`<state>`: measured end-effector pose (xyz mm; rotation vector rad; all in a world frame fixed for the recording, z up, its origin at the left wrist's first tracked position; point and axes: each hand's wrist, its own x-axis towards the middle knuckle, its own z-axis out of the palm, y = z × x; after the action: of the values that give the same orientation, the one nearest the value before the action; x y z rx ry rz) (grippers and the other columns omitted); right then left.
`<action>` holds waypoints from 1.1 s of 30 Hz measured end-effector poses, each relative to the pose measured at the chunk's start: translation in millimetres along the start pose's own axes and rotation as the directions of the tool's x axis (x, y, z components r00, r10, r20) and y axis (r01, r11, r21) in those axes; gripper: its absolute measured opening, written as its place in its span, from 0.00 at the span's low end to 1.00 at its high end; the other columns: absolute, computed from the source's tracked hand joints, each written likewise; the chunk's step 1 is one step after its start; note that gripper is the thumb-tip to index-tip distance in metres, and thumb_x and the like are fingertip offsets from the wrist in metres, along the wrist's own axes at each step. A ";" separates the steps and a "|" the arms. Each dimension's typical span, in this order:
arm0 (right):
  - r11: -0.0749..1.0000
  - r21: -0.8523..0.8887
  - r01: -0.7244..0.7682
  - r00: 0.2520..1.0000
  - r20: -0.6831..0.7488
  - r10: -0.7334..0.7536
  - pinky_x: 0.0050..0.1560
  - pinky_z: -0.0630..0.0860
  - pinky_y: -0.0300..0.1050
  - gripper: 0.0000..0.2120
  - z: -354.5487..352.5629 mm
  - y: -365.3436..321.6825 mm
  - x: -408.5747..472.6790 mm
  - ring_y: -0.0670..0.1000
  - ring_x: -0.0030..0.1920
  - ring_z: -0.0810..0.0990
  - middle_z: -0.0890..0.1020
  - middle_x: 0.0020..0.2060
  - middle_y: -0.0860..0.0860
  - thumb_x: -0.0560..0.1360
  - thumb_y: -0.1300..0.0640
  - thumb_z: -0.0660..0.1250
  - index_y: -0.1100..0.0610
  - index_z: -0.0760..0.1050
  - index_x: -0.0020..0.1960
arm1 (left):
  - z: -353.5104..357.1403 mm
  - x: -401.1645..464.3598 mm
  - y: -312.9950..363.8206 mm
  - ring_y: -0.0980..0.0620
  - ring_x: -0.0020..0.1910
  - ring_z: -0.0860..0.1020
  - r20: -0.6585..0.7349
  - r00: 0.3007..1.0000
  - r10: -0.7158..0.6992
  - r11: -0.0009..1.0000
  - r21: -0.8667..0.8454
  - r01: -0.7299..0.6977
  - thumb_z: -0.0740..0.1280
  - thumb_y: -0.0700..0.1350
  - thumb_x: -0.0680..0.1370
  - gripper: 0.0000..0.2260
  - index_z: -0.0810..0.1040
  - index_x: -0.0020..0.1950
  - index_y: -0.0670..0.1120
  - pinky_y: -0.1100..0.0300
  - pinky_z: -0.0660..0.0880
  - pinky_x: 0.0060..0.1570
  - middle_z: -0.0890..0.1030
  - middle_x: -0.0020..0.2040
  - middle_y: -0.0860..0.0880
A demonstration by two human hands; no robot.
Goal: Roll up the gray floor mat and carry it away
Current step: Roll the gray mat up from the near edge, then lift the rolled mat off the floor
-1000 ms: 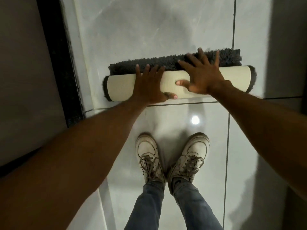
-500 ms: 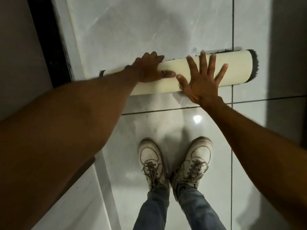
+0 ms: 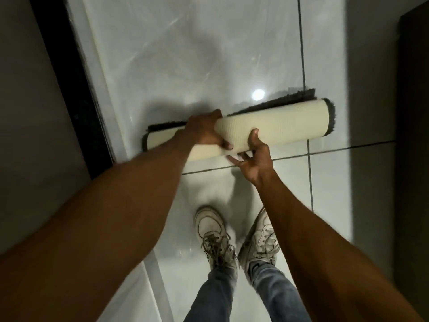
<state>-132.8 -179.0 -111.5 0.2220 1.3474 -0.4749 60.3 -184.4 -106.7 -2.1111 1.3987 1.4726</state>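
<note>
The gray floor mat is rolled into a long tube with its cream backing outside and dark gray pile showing at both ends and along the far edge. It lies crosswise in front of me, just above the glossy tile. My left hand wraps over the top of the roll near its middle. My right hand cups the roll from below, thumb on the near face and fingers underneath.
My two white sneakers stand on pale glossy tiles just behind the roll. A dark wall with a black skirting strip runs along the left. A dark panel stands at the right edge.
Both hands went from pressing flat on top of the roll to gripping it, the right hand turning under it. The roll has tilted, its right end now higher in view.
</note>
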 end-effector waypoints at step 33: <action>-0.059 -0.601 0.797 0.601 0.779 0.178 0.54 0.86 0.51 0.39 846.8 -331.9 -137.5 0.53 0.62 0.83 0.84 0.59 0.51 0.59 0.67 0.85 0.58 0.76 0.68 | -743.8 -2.3 -30.9 0.57 0.54 0.77 -0.625 0.731 -0.275 0.649 -0.682 -0.339 0.77 0.34 0.72 0.34 0.68 0.75 0.42 0.52 0.79 0.63 0.76 0.56 0.55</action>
<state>443.1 -801.1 245.7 -1.5555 0.5963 0.1258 542.6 -632.7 240.6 -3.5036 1.0235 1.5226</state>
